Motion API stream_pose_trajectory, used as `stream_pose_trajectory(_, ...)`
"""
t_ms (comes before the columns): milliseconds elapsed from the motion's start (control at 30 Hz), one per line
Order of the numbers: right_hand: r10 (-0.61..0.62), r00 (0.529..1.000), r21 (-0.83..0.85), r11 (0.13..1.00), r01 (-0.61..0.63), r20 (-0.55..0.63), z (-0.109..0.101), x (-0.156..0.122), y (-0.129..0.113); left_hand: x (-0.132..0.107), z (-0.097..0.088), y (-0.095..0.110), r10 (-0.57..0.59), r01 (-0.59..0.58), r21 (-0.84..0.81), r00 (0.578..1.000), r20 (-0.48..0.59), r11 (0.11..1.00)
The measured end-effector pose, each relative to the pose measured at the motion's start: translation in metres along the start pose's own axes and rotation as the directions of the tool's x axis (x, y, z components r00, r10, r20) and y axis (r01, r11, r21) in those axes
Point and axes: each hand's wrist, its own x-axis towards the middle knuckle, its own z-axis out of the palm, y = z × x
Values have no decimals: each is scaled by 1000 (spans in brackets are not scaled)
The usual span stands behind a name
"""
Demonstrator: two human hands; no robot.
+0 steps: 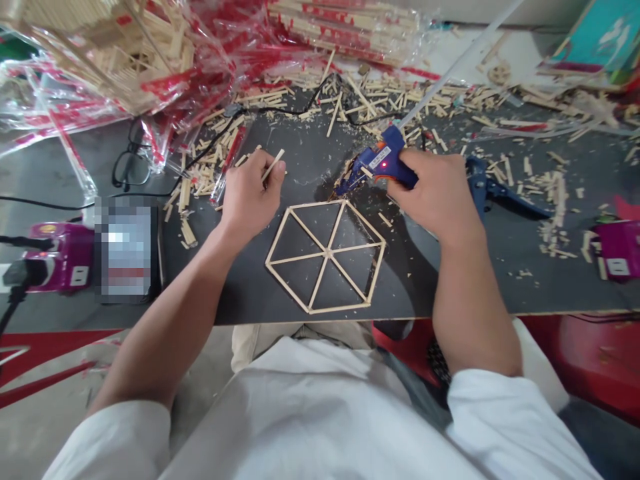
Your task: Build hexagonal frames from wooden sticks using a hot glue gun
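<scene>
My left hand pinches a short wooden stick between thumb and fingers. My right hand grips a blue hot glue gun, with a red light lit on its body. A long translucent glue stick runs from the gun's rear toward the top right. The gun's nozzle points down-left, just above the top corner of a flat hexagonal frame of wooden sticks. Spokes meet at the frame's centre. It lies on a dark board between my hands.
Wooden offcuts and shavings litter the board. Red-printed plastic bags of sticks pile up behind it. Blue-handled cutters lie right of my right hand. Black glasses, a pixelated device and purple power sockets sit on the left.
</scene>
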Motion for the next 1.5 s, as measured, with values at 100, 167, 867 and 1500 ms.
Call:
stream_pose_trajectory(100, -7, 1000, -11, 1000, 7, -25, -2, -1, 3, 0, 0, 1, -8, 8, 25, 1000, -6, 1000)
stream_pose_trajectory(167, 7, 1000, -1, 1000, -7, -29, -4, -3, 4, 0, 0, 2, 1, 0, 41, 1000, -22, 999)
stream_pose_trajectory(867, 232, 973, -17, 973, -232, -18, -14, -5, 22, -6, -11, 15, 110, -115, 110, 992, 56, 987)
stream_pose_trajectory(1500, -246, 934, 541, 764, 351, -259, 33, -11, -68, -27, -9, 47, 388, -454, 229, 878, 281, 861)
